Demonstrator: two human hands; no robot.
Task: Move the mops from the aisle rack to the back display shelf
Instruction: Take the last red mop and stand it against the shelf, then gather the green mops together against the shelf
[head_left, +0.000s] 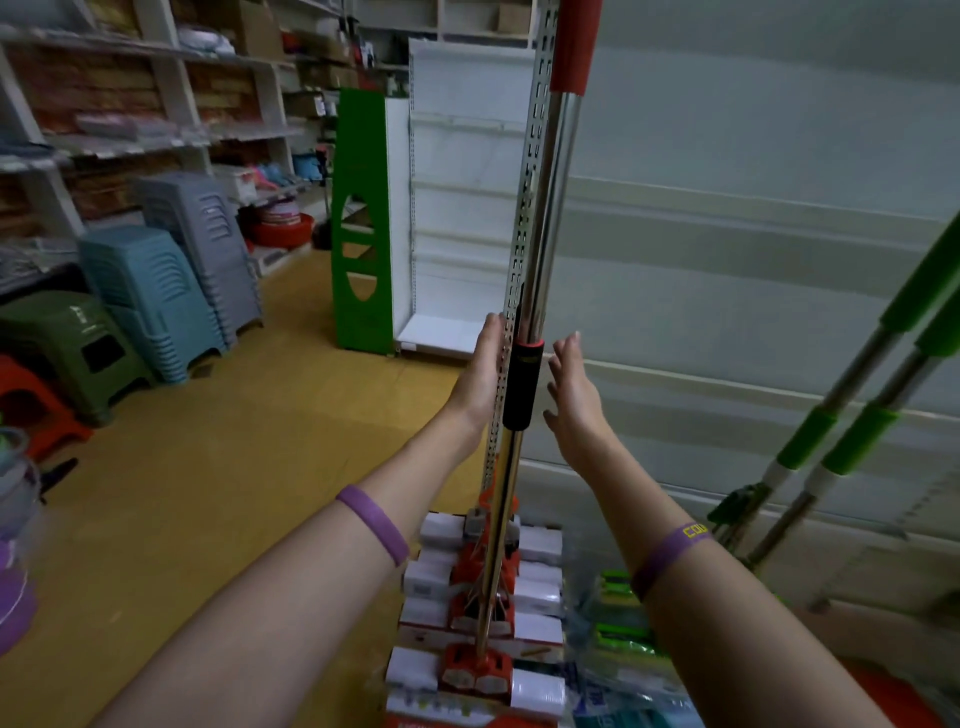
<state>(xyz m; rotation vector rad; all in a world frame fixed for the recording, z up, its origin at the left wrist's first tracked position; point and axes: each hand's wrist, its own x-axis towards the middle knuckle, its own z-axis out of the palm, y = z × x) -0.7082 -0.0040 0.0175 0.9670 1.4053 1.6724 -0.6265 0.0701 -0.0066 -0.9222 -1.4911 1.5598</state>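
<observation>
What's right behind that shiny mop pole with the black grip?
A perforated metal upright stands just behind the mop pole, which covers its right edge. Its foot is hidden by the orange mop heads.

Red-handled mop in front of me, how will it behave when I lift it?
The mop has a shiny metal pole, so probably stiff but slippery; its black foam sleeve should grip better. Tall with the orange head low, it may tip once lifted.
</observation>
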